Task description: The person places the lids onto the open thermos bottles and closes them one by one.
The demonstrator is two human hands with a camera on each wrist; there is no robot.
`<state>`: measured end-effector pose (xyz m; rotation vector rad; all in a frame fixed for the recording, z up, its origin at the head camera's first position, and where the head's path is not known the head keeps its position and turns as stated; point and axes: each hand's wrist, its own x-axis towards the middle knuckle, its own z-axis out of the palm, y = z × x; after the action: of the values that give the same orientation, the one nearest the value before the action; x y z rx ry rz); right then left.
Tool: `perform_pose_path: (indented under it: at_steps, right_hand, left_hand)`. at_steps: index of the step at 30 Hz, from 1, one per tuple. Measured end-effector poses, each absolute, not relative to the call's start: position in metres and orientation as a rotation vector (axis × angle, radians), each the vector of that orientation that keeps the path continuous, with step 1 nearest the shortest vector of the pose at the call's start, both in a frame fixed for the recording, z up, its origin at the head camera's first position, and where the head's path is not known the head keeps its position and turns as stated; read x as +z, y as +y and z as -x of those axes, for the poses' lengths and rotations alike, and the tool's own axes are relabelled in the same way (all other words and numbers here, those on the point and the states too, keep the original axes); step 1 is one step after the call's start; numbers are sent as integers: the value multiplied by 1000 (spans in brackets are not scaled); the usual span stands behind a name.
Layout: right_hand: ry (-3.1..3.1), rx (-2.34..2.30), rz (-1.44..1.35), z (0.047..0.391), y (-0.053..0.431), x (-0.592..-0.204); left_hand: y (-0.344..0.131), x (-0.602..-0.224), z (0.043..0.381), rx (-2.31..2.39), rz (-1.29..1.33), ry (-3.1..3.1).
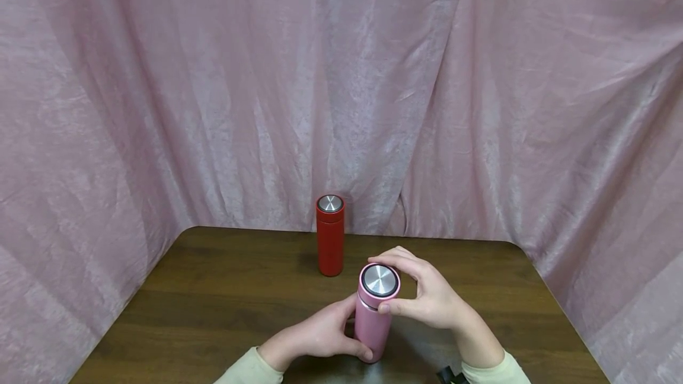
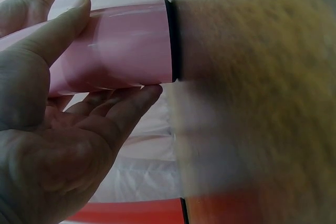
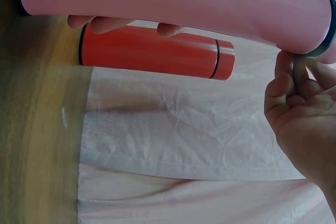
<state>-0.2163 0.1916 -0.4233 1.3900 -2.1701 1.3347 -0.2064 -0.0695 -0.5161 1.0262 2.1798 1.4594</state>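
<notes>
A pink thermos (image 1: 373,328) with a silver disc on its lid (image 1: 380,280) stands upright near the table's front. Around its lower body, my left hand (image 1: 326,329) grips it, thumb in front. My right hand (image 1: 430,294) holds the lid end, thumb on the near side and fingers behind. In the left wrist view the thermos's dark base (image 2: 173,40) meets the tabletop, and the left fingers (image 2: 139,103) lie along its side. The right wrist view shows the right hand (image 3: 307,103) at the dark ring below the lid.
A red thermos (image 1: 331,248) with a silver-topped lid stands upright farther back on the brown wooden table (image 1: 224,289), left of the pink one. Pink curtains (image 1: 256,105) hang behind and on both sides. A small black object (image 1: 450,376) shows by the right sleeve.
</notes>
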Motion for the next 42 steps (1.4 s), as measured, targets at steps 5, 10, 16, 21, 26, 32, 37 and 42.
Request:
perform_pose_path:
  at_steps: [5, 10, 16, 21, 26, 32, 37, 42]
  right_hand:
    - [-2181, 1317, -1357, 216, 191, -423]
    - [-2192, 1298, -1347, 217, 192, -423]
    - [-2195, 1274, -1370, 217, 194, -423]
    - [-2125, 1261, -1446, 218, 193, -423]
    - [-2099, 1230, -1486, 217, 191, -422]
    - [-2086, 1237, -1494, 215, 189, -422]
    - [-2076, 1256, -1460, 216, 189, -421]
    - [-2094, 1255, -1411, 217, 190, -422]
  left_hand:
    - [-69, -516, 207, 1464, -1030, 2172]
    - [-69, -517, 206, 1459, -1030, 2182]
    - [-69, -517, 206, 1455, -1025, 2193]
    - [-69, -518, 206, 1455, -1019, 2190]
    - [-69, -518, 207, 1454, -1014, 2186]
    - [-69, -518, 207, 1461, -1011, 2172]
    - [-70, -517, 207, 1460, -1009, 2178]
    - [-69, -518, 207, 1451, -1020, 2187]
